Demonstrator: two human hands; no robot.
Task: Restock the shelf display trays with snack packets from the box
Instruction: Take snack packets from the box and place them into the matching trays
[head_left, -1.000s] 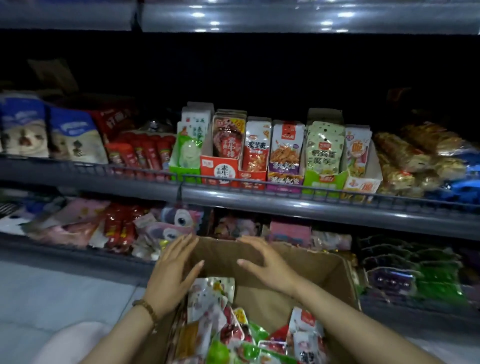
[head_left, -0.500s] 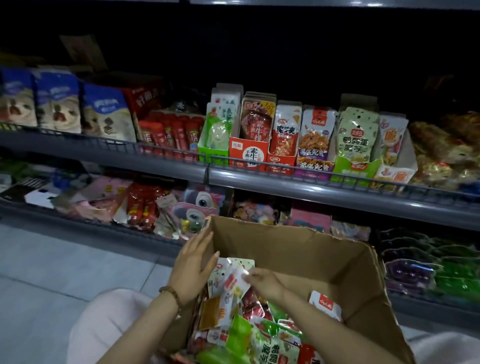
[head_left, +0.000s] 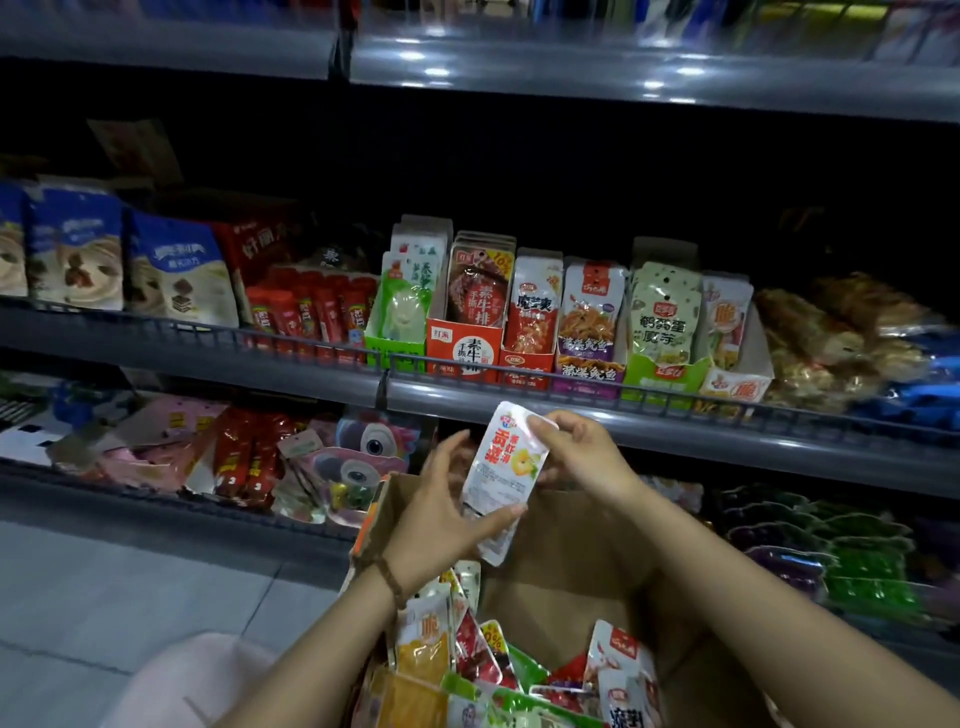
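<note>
Both hands hold up a small stack of white snack packets (head_left: 506, 467) with red and yellow print, above the open cardboard box (head_left: 566, 561). My left hand (head_left: 441, 514) grips the stack's lower edge from the left. My right hand (head_left: 582, 457) pinches its top right corner. Several mixed snack packets (head_left: 467, 660) lie loose in the box. On the middle shelf a row of display trays (head_left: 566, 358) stands upright, each with packets in it: green, red, purple, green and white ones.
The shelf's wire rail (head_left: 571, 374) runs in front of the trays. Blue bags (head_left: 176, 270) and red packets (head_left: 311, 312) sit to their left, wrapped pastries (head_left: 841, 332) to their right. A lower shelf (head_left: 208, 457) holds more snacks. Grey floor tiles (head_left: 130, 587) lie at the left.
My hands went from the box's rim down into the packets, then lifted a white stack out and up toward the shelf. The camera tilted upward.
</note>
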